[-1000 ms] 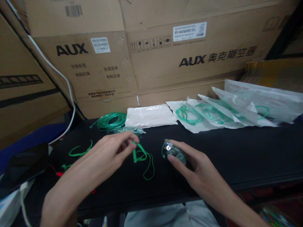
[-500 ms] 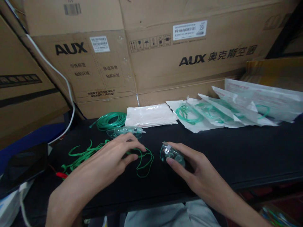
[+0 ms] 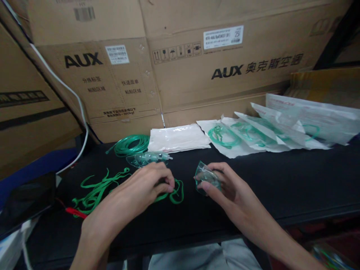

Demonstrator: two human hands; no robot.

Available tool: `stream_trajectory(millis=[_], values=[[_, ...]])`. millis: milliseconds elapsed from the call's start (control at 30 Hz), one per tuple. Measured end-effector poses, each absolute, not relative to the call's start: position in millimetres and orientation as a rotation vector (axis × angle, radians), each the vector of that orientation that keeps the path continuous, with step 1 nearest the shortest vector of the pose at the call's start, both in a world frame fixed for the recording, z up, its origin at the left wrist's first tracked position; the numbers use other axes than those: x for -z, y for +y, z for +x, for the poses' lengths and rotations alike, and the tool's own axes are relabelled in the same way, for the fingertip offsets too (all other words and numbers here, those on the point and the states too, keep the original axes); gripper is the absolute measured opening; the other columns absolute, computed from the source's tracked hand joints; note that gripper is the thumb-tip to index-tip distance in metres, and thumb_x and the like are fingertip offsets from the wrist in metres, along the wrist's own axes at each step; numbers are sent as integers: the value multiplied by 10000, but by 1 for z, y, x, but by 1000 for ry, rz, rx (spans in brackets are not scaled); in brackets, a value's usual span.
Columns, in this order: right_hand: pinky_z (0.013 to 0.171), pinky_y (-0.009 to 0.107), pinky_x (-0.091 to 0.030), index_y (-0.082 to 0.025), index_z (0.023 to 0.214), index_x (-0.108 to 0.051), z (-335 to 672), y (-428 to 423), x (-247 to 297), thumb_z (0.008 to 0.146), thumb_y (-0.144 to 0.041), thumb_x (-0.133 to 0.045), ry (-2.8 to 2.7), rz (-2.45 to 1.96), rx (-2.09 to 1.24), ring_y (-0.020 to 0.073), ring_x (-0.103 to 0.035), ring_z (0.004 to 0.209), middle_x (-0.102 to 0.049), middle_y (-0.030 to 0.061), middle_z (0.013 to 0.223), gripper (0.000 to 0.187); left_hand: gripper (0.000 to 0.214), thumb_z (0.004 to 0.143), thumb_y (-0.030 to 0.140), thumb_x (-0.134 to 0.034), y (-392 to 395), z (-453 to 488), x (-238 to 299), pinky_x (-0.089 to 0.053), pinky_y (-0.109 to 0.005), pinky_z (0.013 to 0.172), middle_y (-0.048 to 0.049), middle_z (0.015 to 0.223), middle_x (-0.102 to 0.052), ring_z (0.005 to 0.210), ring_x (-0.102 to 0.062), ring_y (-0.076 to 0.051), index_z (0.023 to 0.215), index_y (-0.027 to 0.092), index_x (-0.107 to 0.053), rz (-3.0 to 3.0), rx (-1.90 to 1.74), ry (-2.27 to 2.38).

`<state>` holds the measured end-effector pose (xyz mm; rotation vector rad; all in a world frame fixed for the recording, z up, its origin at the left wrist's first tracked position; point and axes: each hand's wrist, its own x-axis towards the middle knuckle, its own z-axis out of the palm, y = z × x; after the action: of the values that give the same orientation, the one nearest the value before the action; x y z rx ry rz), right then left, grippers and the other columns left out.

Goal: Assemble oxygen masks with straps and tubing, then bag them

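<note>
My left hand (image 3: 153,183) pinches a green elastic strap (image 3: 177,197), whose loop hangs out past the fingertips onto the black table. In my right hand (image 3: 225,183) is a clear greenish oxygen mask (image 3: 206,176), held between thumb and fingers and tilted, with its rim toward the left. More green straps (image 3: 95,191) lie in a loose tangle left of my left forearm. Just behind my left hand, several clear masks (image 3: 149,158) rest nested together. A coil of green tubing (image 3: 131,145) sits behind them.
A stack of white pouches (image 3: 178,138) lies at the back. To its right, several opened pouches with green tubing (image 3: 225,138) lean in a row. Cardboard boxes (image 3: 182,86) stand behind. A dark phone (image 3: 28,202), a white cable (image 3: 80,101) and a red object (image 3: 75,212) are at left.
My left fingers have closed on the green strap and its loop has drawn smaller. My right hand has turned the mask, so its rim stands more upright.
</note>
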<state>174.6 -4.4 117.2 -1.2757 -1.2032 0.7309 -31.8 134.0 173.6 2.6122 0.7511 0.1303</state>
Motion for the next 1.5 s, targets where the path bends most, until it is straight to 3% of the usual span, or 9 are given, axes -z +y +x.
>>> stream_trajectory(millis=[233,767,1033,1233,1367,1500], values=[[822,252,-576,-253,1163,-585,174,-4,-117,957,-404,-667,-1220,-1264,-725,170,-720,920,-725,23,1020,268,179,1019,351,-584,112,-18,-193,-446,-251,958,59,1098,-741,1053,-655,-158,1089,333,-748,2606,-396,653],[799,197,-541,-276,1157,-579,174,-5,-117,977,-381,-657,-1253,-1248,-763,126,-696,901,-720,-20,997,223,134,1002,301,-627,109,-10,-194,-435,-216,853,81,992,-752,929,-671,-123,990,289,-759,2604,-358,648],[883,201,-553,-273,1132,-579,174,-1,-113,889,-412,-769,-1144,-1178,-845,135,-727,1003,-775,-7,1072,339,146,1004,302,-623,106,-7,-194,-437,-213,793,77,959,-769,877,-679,-123,999,286,-768,2584,-323,612],[844,178,-569,-260,1098,-596,174,-2,-122,861,-446,-788,-1103,-1178,-928,132,-756,958,-798,-19,984,357,131,975,299,-672,105,-8,-193,-438,-172,779,134,951,-758,902,-694,-91,1100,335,-678,2446,-412,681],[821,167,-574,-236,1115,-610,176,-1,-125,846,-474,-796,-1070,-1182,-941,139,-763,955,-796,30,1060,404,153,986,245,-657,104,-6,-193,-438,-130,770,152,949,-744,874,-696,-51,1112,325,-620,2382,-466,579],[759,182,-596,-250,1178,-520,175,-1,-124,833,-464,-814,-1027,-1145,-948,146,-776,892,-781,57,1099,501,216,1005,273,-632,104,-3,-189,-429,-138,815,144,1033,-735,916,-680,-53,1198,372,-634,2482,-474,483]])
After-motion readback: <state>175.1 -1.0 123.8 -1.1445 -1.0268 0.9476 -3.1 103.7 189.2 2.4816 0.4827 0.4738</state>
